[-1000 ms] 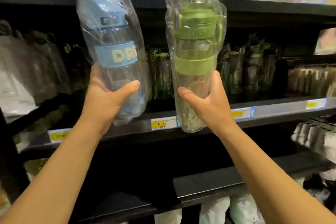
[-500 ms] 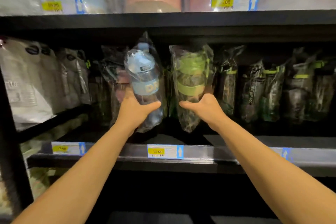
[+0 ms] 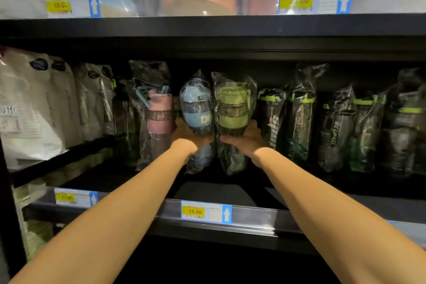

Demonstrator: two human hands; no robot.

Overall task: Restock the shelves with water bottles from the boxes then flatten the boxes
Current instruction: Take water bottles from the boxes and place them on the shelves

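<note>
Both hands in the middle shelf (image 3: 230, 191), one bagged bottle each.
Left hand (image 3: 187, 137) fingers grip blue bottle (image 3: 197, 108); right hand (image 3: 247, 138) fingers grip green bottle (image 3: 232, 108); bottles side by side, touching, beside pink bottle (image 3: 159, 117).

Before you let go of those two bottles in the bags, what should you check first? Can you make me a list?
1. Left hand grips the bagged clear bottle with blue lid and band: ok.
2. Right hand grips the bagged clear bottle with green lid and band: ok.
3. Both bottles stand about upright: ok.
4. Their bottoms rest on the black shelf board: cannot tell, too dark.
5. They fit between the pink-lidded bagged bottle and the dark bagged bottle with lime trim: ok.
</note>
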